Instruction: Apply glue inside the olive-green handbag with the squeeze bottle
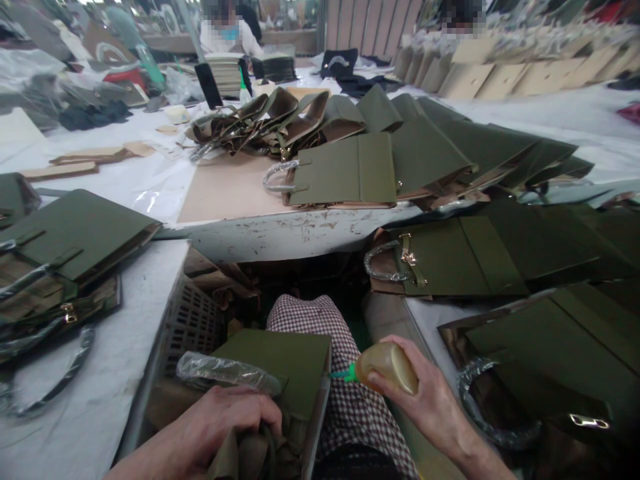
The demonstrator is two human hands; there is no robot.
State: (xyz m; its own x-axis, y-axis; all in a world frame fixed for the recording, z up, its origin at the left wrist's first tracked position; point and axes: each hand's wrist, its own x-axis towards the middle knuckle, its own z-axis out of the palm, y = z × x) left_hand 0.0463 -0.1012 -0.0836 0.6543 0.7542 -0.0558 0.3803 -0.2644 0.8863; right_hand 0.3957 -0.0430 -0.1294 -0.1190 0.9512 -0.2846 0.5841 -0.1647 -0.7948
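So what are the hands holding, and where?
The right hand grips a tan squeeze bottle around its body. The left hand clutches the olive bag at its top edge.

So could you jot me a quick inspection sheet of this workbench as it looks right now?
Surface: white table, scuffed at the front edge.
Job's things: olive bag on the lap, handle wrapped in plastic; amber squeeze bottle with green nozzle.
Clutter: stacks of olive bags, cardboard sheet, plastic crate.
Hands: left hand grips the bag; right hand holds the bottle.
Cables: nothing seen.
Surroundings: other people at far tables.
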